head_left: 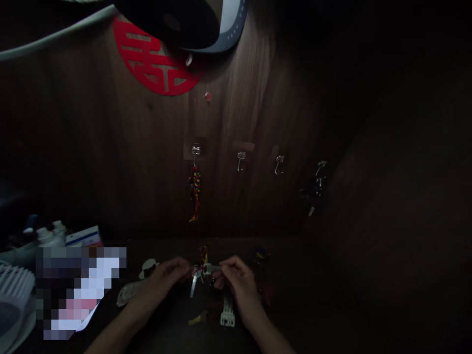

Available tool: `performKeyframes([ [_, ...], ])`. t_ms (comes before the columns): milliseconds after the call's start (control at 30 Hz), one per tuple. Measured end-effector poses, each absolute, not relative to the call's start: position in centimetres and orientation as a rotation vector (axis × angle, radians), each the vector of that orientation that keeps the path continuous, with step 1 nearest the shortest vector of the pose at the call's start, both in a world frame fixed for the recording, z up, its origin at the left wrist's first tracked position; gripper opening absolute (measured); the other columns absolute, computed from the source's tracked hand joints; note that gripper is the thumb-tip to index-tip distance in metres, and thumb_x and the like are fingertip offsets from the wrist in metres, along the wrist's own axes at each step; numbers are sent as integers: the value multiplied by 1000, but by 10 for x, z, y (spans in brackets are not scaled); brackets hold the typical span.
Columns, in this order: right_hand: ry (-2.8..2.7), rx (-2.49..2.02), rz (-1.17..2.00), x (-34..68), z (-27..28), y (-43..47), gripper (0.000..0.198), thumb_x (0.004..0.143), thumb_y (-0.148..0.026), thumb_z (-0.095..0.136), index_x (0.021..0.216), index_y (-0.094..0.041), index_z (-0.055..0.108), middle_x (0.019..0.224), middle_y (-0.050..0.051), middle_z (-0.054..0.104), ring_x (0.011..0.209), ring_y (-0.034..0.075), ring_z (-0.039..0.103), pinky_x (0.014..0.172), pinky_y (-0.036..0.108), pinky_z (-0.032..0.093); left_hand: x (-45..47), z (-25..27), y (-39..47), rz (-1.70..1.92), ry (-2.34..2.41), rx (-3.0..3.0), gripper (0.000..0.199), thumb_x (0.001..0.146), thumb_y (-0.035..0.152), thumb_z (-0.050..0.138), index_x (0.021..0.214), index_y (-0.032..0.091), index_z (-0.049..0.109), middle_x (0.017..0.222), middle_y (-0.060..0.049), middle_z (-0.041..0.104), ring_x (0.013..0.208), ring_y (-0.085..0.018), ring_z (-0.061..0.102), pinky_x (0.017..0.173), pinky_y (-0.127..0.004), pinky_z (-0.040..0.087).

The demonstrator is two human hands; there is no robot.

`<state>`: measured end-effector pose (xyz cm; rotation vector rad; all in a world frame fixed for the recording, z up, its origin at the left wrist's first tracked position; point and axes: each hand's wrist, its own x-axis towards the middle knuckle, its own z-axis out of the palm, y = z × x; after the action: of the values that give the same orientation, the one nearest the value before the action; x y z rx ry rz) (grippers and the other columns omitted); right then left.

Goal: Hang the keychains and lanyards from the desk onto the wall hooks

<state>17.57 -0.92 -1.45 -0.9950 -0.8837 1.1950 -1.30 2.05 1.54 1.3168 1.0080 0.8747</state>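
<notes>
A bunch of keys (193, 285) with a red and yellow cord (204, 253) hangs between my two hands, low in the middle. My left hand (167, 275) is closed, fingertips pinched at the red part by the keys' ring. From the other side my right hand (239, 282) grips the blade of one key (208, 268), thumb and forefinger together. Below my right hand lies a pale slotted object (227, 317), its kind unclear in the dim light. A small yellowish piece (195, 320) is left of it.
Metal hooks (241, 160) line the wood-grain wall; a beaded keychain (196, 184) hangs on the left one, dark keys (315, 191) on the right. A red paper cutout (158, 64) and a cap (228, 37) are above. White bottles (50, 238) and a white basket (16, 287) stand left.
</notes>
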Motion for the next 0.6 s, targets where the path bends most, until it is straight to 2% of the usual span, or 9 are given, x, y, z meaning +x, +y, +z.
performKeyframes([
  [100,-880,-966,1208,175,-17,-8,39,63,-49,76,70,-16,58,57,4,68,45,13,60,47,23,43,-15,9,21,938,801,969,10,74,30,66,73,21,71,80,-1,68,85,-19,61,83,-30,46],
  [200,-894,-959,1207,175,-18,-8,38,65,-49,75,73,-16,58,59,4,69,46,13,62,47,23,44,-19,0,25,944,670,778,8,75,24,67,79,20,73,89,-3,71,92,-18,62,89,-30,46],
  [367,-922,-971,1211,172,-18,-9,40,64,-51,74,73,-15,58,63,6,72,47,14,63,46,23,44,-19,3,26,1026,574,809,13,75,30,68,83,22,73,105,-4,71,107,-22,59,96,-34,43],
  [467,-940,-987,1226,170,-18,-10,41,64,-52,74,72,-15,58,63,6,71,47,14,63,46,23,43,-17,16,22,1112,698,984,16,72,33,70,85,23,71,103,-3,71,110,-23,58,100,-36,40],
  [600,-972,-966,1227,170,-19,-11,39,67,-51,72,72,-15,58,62,5,71,48,13,62,47,22,43,-17,34,21,1113,1031,1240,20,72,39,68,84,23,70,93,-2,73,99,-24,62,92,-37,45],
])
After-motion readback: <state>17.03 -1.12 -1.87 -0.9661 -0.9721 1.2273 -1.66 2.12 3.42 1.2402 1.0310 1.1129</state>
